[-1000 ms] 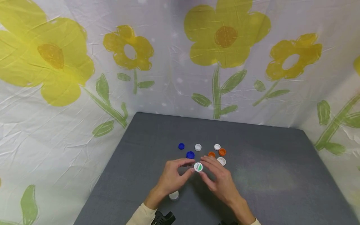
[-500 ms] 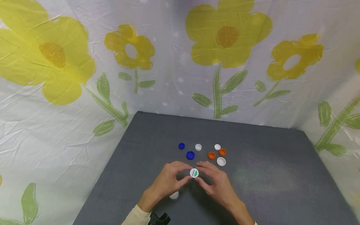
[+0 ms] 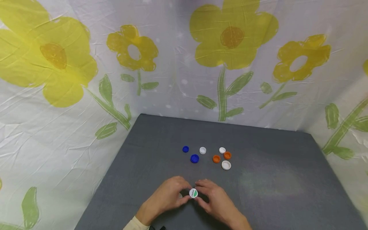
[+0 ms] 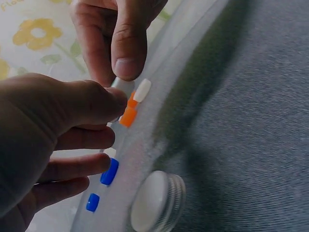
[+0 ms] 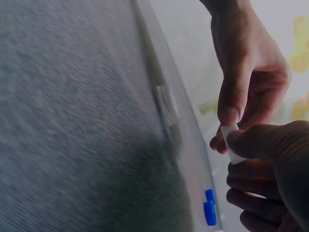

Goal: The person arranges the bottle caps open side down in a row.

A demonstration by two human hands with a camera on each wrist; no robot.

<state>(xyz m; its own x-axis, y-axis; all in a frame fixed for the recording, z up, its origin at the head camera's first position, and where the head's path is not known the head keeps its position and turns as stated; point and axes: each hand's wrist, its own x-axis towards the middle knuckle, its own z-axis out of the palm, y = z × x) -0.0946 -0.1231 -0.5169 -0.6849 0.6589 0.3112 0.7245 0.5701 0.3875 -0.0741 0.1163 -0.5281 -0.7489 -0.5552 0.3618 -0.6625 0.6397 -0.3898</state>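
Over a gray desk point(image 3: 273, 188), a left hand point(image 3: 169, 194) and a right hand point(image 3: 215, 200) pinch a white cap point(image 3: 193, 193) marked in green between them, each grip closed on its edge, with blue caps point(image 3: 194, 158) and orange caps point(image 3: 216, 158) lying beyond.

dim light puts a faint sheen and soft shadows on the table point(image 3: 273, 185); wrist views look hazy.

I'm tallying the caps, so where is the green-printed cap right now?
In the head view, the green-printed cap is low and slightly right of centre, pinched between the left hand and right hand.
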